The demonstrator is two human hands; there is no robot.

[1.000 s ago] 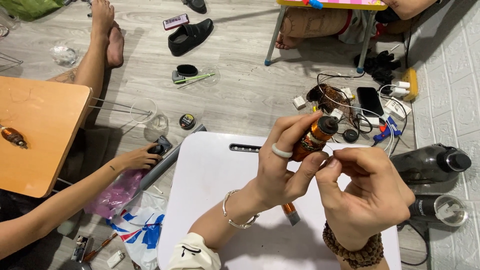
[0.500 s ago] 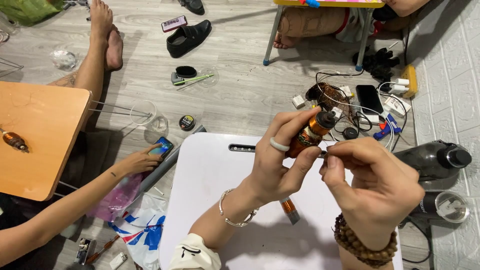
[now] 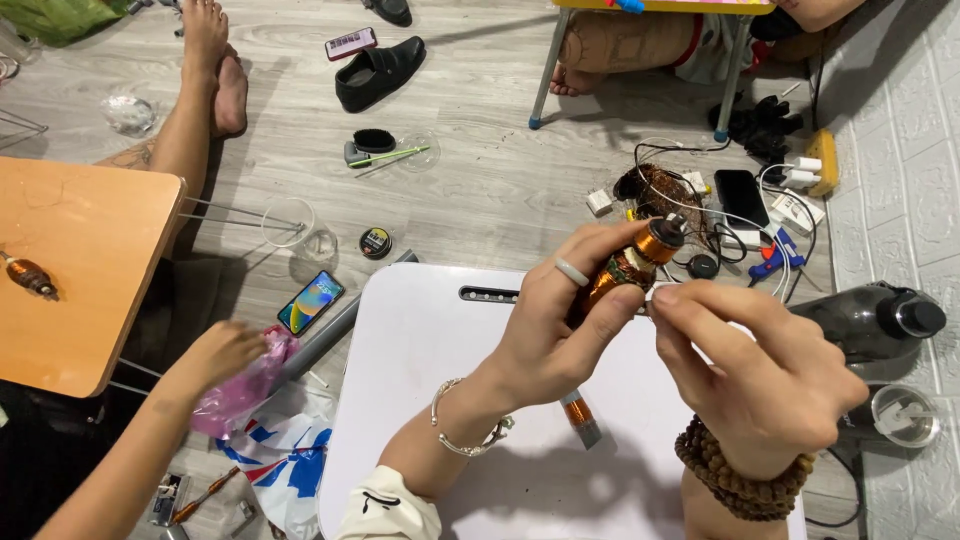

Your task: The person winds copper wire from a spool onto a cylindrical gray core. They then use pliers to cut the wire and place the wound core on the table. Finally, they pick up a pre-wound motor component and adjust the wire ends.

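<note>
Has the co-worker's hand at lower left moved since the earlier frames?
Yes. The co-worker's hand has drawn back toward the lower left, away from the white table edge, uncovering the phone; it now rests on a pink bag.

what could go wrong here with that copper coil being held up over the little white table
The left hand grips the copper coil in mid-air while the right hand pinches at its edge; a slip might drop it onto the white table. A second small coil lies loose beneath the wrists and might get knocked off. The tangled cables on the floor close by might snag something.
</note>
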